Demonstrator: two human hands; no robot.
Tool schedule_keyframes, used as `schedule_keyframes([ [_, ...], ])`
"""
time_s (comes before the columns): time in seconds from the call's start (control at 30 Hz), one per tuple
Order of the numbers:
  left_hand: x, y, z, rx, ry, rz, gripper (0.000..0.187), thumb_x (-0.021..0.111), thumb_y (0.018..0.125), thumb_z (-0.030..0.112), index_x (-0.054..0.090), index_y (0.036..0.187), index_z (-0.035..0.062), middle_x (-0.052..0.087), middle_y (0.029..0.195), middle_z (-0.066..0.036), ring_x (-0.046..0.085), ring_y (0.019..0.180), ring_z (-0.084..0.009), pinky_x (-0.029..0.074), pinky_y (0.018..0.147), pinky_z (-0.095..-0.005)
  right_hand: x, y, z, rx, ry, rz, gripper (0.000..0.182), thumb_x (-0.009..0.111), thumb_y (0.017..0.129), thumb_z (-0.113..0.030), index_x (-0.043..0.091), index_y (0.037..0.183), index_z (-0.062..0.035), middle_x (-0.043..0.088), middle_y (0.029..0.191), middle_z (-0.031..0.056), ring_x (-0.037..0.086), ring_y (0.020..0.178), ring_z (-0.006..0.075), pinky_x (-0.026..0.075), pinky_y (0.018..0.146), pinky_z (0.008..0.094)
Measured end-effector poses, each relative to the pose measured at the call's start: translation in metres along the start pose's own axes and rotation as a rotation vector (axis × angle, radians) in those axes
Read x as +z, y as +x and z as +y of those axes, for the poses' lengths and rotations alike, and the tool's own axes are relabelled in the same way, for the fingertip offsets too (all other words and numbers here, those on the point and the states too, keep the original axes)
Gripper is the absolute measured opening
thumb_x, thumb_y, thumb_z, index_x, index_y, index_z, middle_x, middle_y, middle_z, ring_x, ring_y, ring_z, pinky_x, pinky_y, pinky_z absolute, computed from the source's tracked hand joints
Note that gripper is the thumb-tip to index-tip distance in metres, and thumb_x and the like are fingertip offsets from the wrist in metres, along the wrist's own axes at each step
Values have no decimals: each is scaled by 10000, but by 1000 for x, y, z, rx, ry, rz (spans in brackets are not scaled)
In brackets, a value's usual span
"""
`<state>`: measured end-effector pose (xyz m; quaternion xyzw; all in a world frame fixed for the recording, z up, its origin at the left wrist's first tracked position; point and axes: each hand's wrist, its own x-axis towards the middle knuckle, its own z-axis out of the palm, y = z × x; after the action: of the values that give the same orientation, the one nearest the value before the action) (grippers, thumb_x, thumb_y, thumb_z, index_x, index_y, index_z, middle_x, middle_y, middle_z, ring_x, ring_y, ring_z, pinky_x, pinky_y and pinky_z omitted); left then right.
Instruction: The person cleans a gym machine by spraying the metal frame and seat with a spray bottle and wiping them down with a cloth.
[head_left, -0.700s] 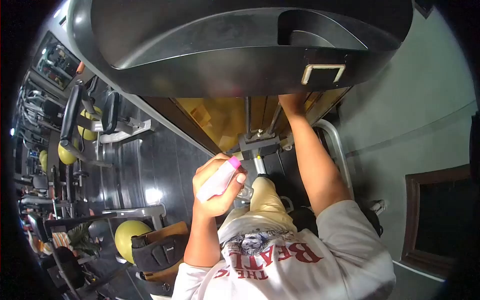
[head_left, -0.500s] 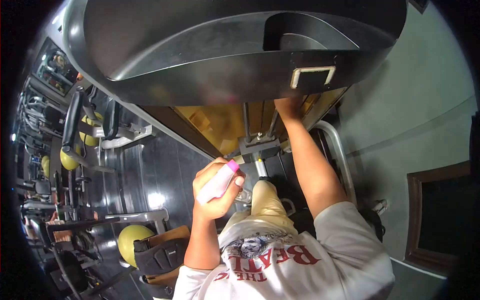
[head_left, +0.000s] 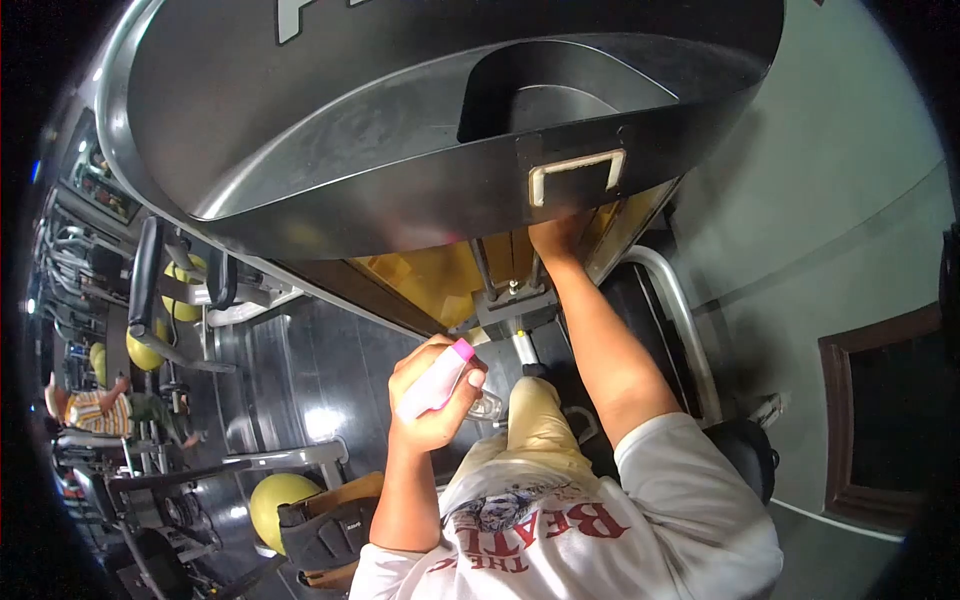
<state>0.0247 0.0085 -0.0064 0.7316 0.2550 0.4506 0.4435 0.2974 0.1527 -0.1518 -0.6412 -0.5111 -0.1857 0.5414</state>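
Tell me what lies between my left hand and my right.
A dark block with metal rods lies between the left hand and the right hand in the head view.

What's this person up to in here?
Someone is standing at a large black gym machine. Their left hand grips a spray bottle with a pink nozzle. Their right hand reaches in beneath the machine's overhanging front, beside the metal rods; whether it holds anything is hidden. Off to the left, another person in a striped top is among the equipment.
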Motion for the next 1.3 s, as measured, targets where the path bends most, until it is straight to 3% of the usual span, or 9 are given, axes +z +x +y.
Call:
schedule_keyframes([
  [0.17, 1, 4, -5, 32, 27, -26, 92, 705, 774, -18, 644, 841, -5, 642, 754, -90, 596, 647, -203, 461, 598, -304, 22, -18, 23, -70, -49, 100, 301, 742, 725, -138, 646, 992, -39, 665, 974, 188, 618, 934, 412, 479, 824, 494],
  [0.33, 3, 9, -6, 0, 33, -35, 82, 700, 778, -14, 640, 833, -4, 638, 734, -89, 590, 640, -202, 456, 596, -310, 39, -42, 40, 121, 112, -29, 425, 740, 728, -158, 581, 1097, -20, 598, 1119, 213, 551, 1050, 439, 422, 927, 511],
  [0.67, 9, 8, -22, -1, 59, -78, 42, 668, 801, -8, 639, 828, -22, 630, 700, -86, 594, 615, -181, 461, 578, -296, 79, -84, 83, 96, -41, 113, 298, 697, 752, -227, 567, 948, -43, 568, 957, 177, 549, 966, 397, 442, 838, 503],
  [0.73, 14, 7, -20, -124, -4, -58, 51, 668, 803, -7, 640, 834, -36, 628, 704, -97, 594, 587, -166, 460, 550, -277, 42, -63, 39, 83, -173, 184, 268, 677, 771, -250, 581, 918, -48, 574, 942, 182, 551, 982, 393, 443, 840, 502],
  [0.87, 18, 2, -28, -165, -10, -63, 52, 667, 811, -2, 632, 817, -40, 638, 725, -111, 609, 591, -171, 482, 547, -280, 30, -68, 31, 358, -199, 76, 322, 598, 830, -352, 623, 952, -55, 587, 930, 188, 554, 1007, 396, 460, 857, 516],
  [0.9, 13, -2, -34, -156, 12, -77, 55, 667, 813, 1, 630, 813, -39, 640, 727, -113, 610, 594, -171, 483, 548, -280, 4, -57, 16, 458, -169, -169, 342, 597, 838, -342, 628, 1006, -47, 598, 996, 197, 552, 1038, 404, 464, 875, 536],
  [0.97, 10, -2, -33, -172, 32, -75, 169, 678, 840, 104, 601, 787, -37, 623, 722, -112, 612, 585, -171, 489, 562, -288, 12, -65, 18, 429, -238, -183, 372, 635, 807, -328, 616, 1027, -28, 603, 1059, 187, 557, 1055, 399, 476, 868, 510],
  [1.1, 7, -11, -45, -172, 73, -68, 177, 674, 849, 114, 603, 788, -36, 621, 721, -109, 612, 580, -176, 490, 561, -294, 17, -81, 38, 510, -208, -373, 474, 632, 831, -400, 582, 1137, -42, 511, 1288, 211, 523, 1139, 404, 438, 941, 532],
  [1.3, 10, -18, -53, -240, 75, -22, 89, 685, 804, 53, 640, 769, -16, 651, 706, -104, 587, 602, -172, 467, 579, -300, 40, -112, 66, 623, -179, -425, 574, 662, 812, -418, 528, 1253, -77, 487, 1339, 210, 462, 1238, 414, 352, 1036, 567],
])
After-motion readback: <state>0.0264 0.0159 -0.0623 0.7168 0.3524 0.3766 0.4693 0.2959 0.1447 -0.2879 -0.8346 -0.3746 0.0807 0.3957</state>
